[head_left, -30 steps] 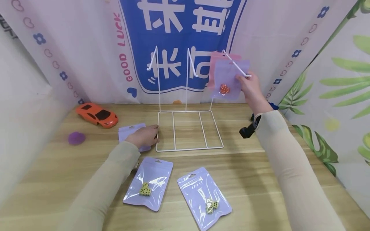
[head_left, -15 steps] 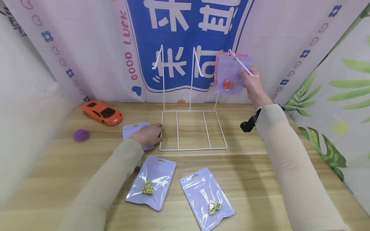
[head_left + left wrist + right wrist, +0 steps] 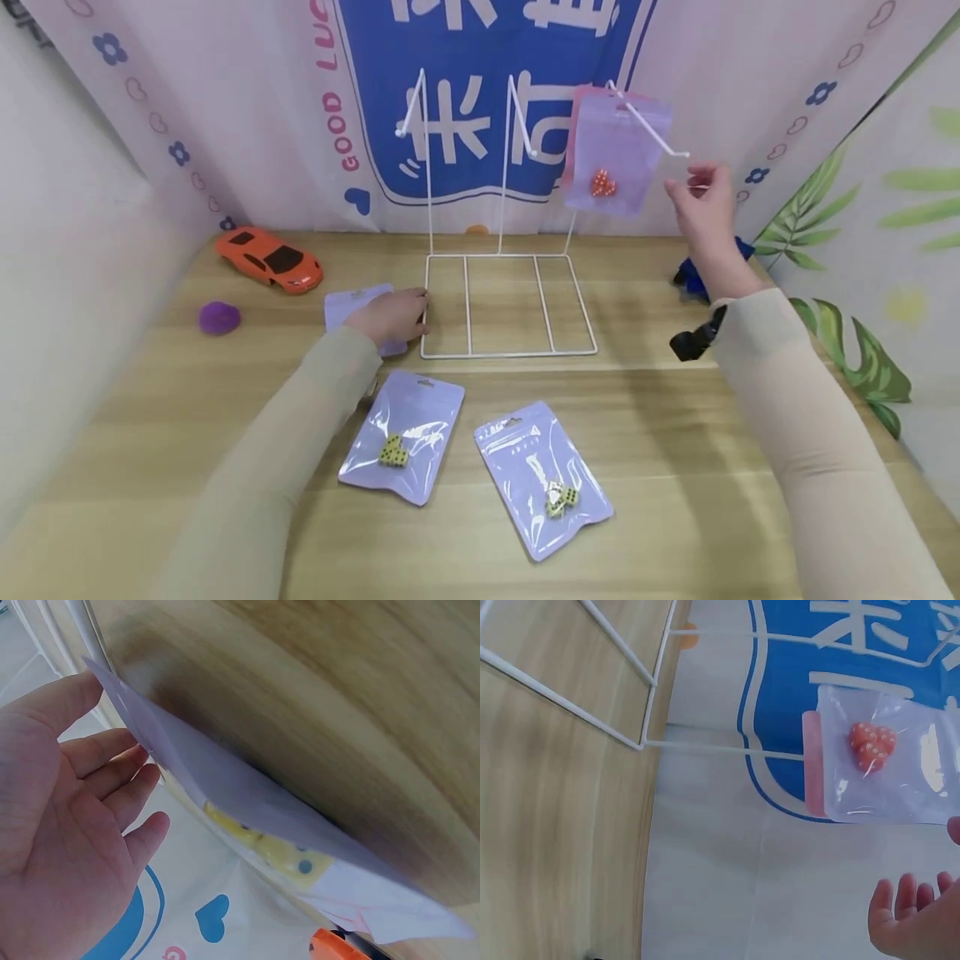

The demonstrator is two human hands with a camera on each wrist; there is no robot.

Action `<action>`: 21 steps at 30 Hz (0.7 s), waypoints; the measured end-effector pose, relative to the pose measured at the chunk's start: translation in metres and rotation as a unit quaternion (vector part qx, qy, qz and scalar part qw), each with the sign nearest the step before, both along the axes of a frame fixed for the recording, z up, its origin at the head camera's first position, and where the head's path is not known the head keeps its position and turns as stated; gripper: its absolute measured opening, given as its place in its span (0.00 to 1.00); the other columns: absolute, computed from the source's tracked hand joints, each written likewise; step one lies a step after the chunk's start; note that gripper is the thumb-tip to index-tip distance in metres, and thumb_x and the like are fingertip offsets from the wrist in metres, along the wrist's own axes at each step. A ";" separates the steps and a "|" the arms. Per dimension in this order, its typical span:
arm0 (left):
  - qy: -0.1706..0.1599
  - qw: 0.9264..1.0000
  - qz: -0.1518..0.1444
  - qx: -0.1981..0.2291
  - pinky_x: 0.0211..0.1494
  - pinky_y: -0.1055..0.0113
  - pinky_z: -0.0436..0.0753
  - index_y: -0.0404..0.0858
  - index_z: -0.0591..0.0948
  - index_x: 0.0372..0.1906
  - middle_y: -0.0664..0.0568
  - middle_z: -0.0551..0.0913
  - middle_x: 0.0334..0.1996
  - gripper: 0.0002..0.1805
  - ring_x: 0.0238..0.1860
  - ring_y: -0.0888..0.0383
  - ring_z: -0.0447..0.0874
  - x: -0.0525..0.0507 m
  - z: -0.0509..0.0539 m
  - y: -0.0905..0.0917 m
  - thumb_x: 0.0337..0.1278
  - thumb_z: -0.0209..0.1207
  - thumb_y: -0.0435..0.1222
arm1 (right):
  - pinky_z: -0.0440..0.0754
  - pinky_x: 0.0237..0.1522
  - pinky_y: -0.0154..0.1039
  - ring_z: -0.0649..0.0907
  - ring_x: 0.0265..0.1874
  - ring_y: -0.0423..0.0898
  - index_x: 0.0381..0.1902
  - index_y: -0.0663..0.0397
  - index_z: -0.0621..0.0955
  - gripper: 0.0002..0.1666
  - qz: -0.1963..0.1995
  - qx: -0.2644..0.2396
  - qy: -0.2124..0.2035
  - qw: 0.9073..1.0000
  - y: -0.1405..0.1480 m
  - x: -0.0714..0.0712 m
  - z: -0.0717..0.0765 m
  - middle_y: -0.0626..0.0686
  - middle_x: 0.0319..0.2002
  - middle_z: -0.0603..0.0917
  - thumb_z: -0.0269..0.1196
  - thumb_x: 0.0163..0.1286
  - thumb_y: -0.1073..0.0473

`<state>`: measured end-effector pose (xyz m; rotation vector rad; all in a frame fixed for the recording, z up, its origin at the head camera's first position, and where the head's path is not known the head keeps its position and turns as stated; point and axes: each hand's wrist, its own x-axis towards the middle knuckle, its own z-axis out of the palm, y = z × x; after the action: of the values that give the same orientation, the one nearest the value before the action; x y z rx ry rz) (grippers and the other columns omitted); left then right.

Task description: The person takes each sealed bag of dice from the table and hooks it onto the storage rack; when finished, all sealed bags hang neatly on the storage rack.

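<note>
A white wire rack (image 3: 510, 356) stands on the table, with three prongs at the top. On its right prong hangs a lilac zip bag (image 3: 626, 150) with red dice, in front of a pink bag (image 3: 813, 769). My right hand (image 3: 705, 204) is just right of the bag, fingers loosely bent and holding nothing. At the rack's left side, my left hand (image 3: 390, 318) rests with its fingertips by the base wire, fingers relaxed. That hand partly covers another lilac bag (image 3: 345, 307); in the left wrist view this bag (image 3: 225, 787) shows yellow dice.
Two lilac bags with yellow dice, a left one (image 3: 420, 412) and a right one (image 3: 528, 450), lie in front of the rack. An orange toy car (image 3: 270, 260) and a purple object (image 3: 219, 317) are at left. Something blue (image 3: 693, 279) sits behind the right wrist.
The right hand has let go of the lilac bag with red dice and moved right, away from it. The bag hangs on the prong. The left hand stays by the rack. The head view has tilted down.
</note>
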<state>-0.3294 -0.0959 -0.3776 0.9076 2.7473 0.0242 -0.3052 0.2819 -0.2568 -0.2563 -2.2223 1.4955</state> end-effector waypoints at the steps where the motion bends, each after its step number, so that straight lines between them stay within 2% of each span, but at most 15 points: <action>1: -0.003 1.000 0.001 -0.001 0.65 0.53 0.63 0.23 0.64 0.61 0.33 0.62 0.63 0.32 0.61 0.40 0.63 -0.001 0.001 0.001 0.58 0.57 0.40 | 0.72 0.37 0.24 0.69 0.35 0.35 0.44 0.51 0.67 0.13 0.011 0.012 -0.011 1.000 0.001 0.008 -0.001 0.45 0.39 0.66 0.57 0.65 0.59; 3: -0.010 1.000 0.004 -0.002 0.65 0.52 0.63 0.23 0.64 0.61 0.33 0.61 0.63 0.32 0.62 0.40 0.62 -0.001 0.002 0.001 0.58 0.57 0.39 | 0.73 0.34 0.25 0.71 0.33 0.38 0.43 0.54 0.70 0.11 0.058 0.061 -0.045 0.995 -0.001 0.024 -0.004 0.47 0.38 0.70 0.57 0.66 0.58; 4: -0.013 1.000 0.004 -0.001 0.65 0.52 0.62 0.23 0.63 0.61 0.32 0.61 0.63 0.32 0.62 0.40 0.62 -0.001 0.002 0.001 0.58 0.57 0.39 | 0.75 0.33 0.27 0.72 0.33 0.40 0.44 0.57 0.71 0.11 0.096 0.093 -0.066 0.989 -0.003 0.032 -0.007 0.49 0.38 0.72 0.57 0.66 0.59; 5: -0.017 1.000 0.004 -0.002 0.65 0.52 0.62 0.22 0.63 0.61 0.32 0.61 0.63 0.32 0.62 0.39 0.62 -0.001 0.002 0.002 0.58 0.56 0.39 | 0.75 0.33 0.28 0.73 0.33 0.41 0.43 0.60 0.72 0.11 0.134 0.133 -0.081 0.979 -0.007 0.040 -0.011 0.50 0.37 0.74 0.57 0.66 0.60; 6: -0.020 1.000 0.003 -0.002 0.65 0.52 0.62 0.22 0.63 0.61 0.32 0.60 0.63 0.32 0.62 0.39 0.62 -0.001 0.001 0.001 0.58 0.56 0.39 | 0.76 0.34 0.30 0.75 0.33 0.43 0.43 0.63 0.74 0.12 0.181 0.174 -0.092 0.964 -0.012 0.048 -0.017 0.52 0.36 0.76 0.57 0.66 0.60; 8: -0.024 1.000 0.003 -0.002 0.65 0.52 0.62 0.22 0.63 0.62 0.32 0.60 0.63 0.32 0.62 0.39 0.61 -0.003 0.001 0.002 0.58 0.56 0.38 | 0.78 0.36 0.35 0.76 0.35 0.48 0.41 0.66 0.75 0.11 0.280 0.235 -0.111 0.924 -0.025 0.062 -0.026 0.56 0.36 0.78 0.58 0.65 0.63; 10: -0.027 1.000 0.002 -0.003 0.65 0.52 0.61 0.22 0.62 0.62 0.31 0.60 0.64 0.32 0.62 0.39 0.61 -0.003 0.002 0.002 0.59 0.56 0.39 | 0.79 0.41 0.41 0.78 0.37 0.51 0.40 0.67 0.77 0.10 0.368 0.284 -0.113 0.878 -0.042 0.076 -0.037 0.58 0.36 0.79 0.60 0.62 0.65; 12: -0.029 1.000 0.000 -0.005 0.66 0.52 0.60 0.22 0.62 0.62 0.31 0.59 0.64 0.33 0.63 0.39 0.59 -0.004 0.003 0.002 0.59 0.56 0.39 | 0.78 0.45 0.45 0.78 0.41 0.52 0.42 0.66 0.77 0.13 0.435 0.331 -0.122 0.829 -0.061 0.091 -0.047 0.58 0.38 0.80 0.62 0.60 0.63; 13: -0.031 1.000 0.000 -0.006 0.66 0.52 0.60 0.22 0.62 0.62 0.31 0.59 0.64 0.33 0.63 0.39 0.59 -0.004 0.004 0.003 0.59 0.56 0.39 | 0.78 0.47 0.46 0.78 0.42 0.52 0.43 0.65 0.77 0.15 0.455 0.357 -0.131 0.805 -0.070 0.098 -0.052 0.57 0.40 0.80 0.64 0.59 0.62; 16: -0.034 0.999 0.001 -0.006 0.67 0.53 0.58 0.21 0.61 0.62 0.31 0.58 0.64 0.33 0.64 0.39 0.57 -0.004 0.004 0.003 0.59 0.55 0.39 | 0.77 0.48 0.42 0.78 0.42 0.47 0.49 0.60 0.77 0.25 0.488 0.443 -0.161 0.735 -0.093 0.118 -0.066 0.53 0.44 0.78 0.67 0.55 0.54; 18: -0.037 0.999 0.005 -0.006 0.67 0.53 0.57 0.21 0.60 0.63 0.31 0.57 0.65 0.34 0.64 0.39 0.57 -0.005 0.004 0.003 0.59 0.55 0.39 | 0.77 0.46 0.40 0.76 0.41 0.45 0.52 0.58 0.75 0.31 0.493 0.495 -0.174 0.694 -0.105 0.128 -0.074 0.51 0.45 0.76 0.69 0.52 0.50; 19: -0.039 0.999 0.006 -0.005 0.68 0.53 0.57 0.21 0.60 0.63 0.31 0.57 0.65 0.34 0.64 0.39 0.57 -0.005 0.003 0.003 0.59 0.55 0.39 | 0.77 0.44 0.39 0.76 0.40 0.44 0.53 0.57 0.75 0.34 0.491 0.519 -0.176 0.677 -0.109 0.131 -0.078 0.50 0.45 0.75 0.70 0.51 0.48; 21: -0.042 0.999 0.007 -0.005 0.68 0.53 0.57 0.21 0.60 0.63 0.31 0.57 0.65 0.33 0.64 0.39 0.56 -0.005 0.002 0.003 0.60 0.55 0.38 | 0.76 0.41 0.40 0.74 0.41 0.43 0.55 0.54 0.73 0.38 0.484 0.555 -0.174 0.654 -0.116 0.136 -0.086 0.49 0.45 0.73 0.71 0.48 0.46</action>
<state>-0.3342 -0.0929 -0.3759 0.8658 2.6741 0.0502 -0.1692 0.1659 -0.3424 1.3018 -3.3056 -0.0025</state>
